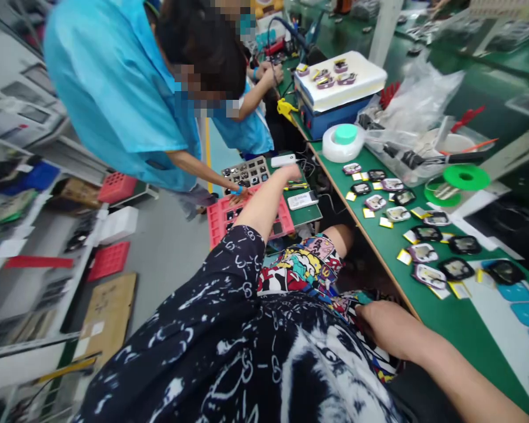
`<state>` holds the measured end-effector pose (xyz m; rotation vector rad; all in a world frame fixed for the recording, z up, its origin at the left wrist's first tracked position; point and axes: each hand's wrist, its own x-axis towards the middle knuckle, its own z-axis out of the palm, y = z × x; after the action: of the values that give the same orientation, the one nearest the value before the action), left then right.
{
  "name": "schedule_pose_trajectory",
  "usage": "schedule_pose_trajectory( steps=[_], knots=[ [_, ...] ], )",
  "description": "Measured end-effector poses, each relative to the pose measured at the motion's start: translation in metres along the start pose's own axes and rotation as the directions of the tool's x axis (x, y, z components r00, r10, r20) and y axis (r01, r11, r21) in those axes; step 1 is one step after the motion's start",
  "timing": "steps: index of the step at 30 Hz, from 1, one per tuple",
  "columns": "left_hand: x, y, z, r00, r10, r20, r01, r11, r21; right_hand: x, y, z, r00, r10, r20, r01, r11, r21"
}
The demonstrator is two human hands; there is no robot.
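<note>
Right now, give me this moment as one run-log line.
left hand: stretched toward white phone | right hand: resting on lap, empty | co-worker's hand: on red tray | green bench: small parts laid out

The left hand [291, 172] is stretched far away, fingers too small to read. The right hand [379, 326] perhaps grips the patterned shorts [308, 267], its fingertips hidden against the cloth.

Small parts [423, 252] in rows on bench [449, 317], tape roll [342, 143] behind

Green solder spool [466, 176], tape roll [342, 143]
</note>
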<state>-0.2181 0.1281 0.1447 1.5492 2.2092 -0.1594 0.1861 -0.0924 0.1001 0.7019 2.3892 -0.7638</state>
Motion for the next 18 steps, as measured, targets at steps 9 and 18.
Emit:
schedule_pose_trajectory(
  steps=[9, 18],
  knots=[
    [-0.143, 0.069, 0.208, 0.970, 0.224, 0.098, -0.228, 0.973, 0.030, 0.002, -0.017, -0.018, 0.991, 0.057, 0.120, -0.055, 0.998, -0.015],
    [-0.068, 0.046, 0.184, 0.984, 0.170, 0.055, -0.173, 0.983, 0.066, 0.003, -0.019, -0.029, 0.981, 0.079, 0.177, -0.088, 0.995, 0.045]
  ],
)
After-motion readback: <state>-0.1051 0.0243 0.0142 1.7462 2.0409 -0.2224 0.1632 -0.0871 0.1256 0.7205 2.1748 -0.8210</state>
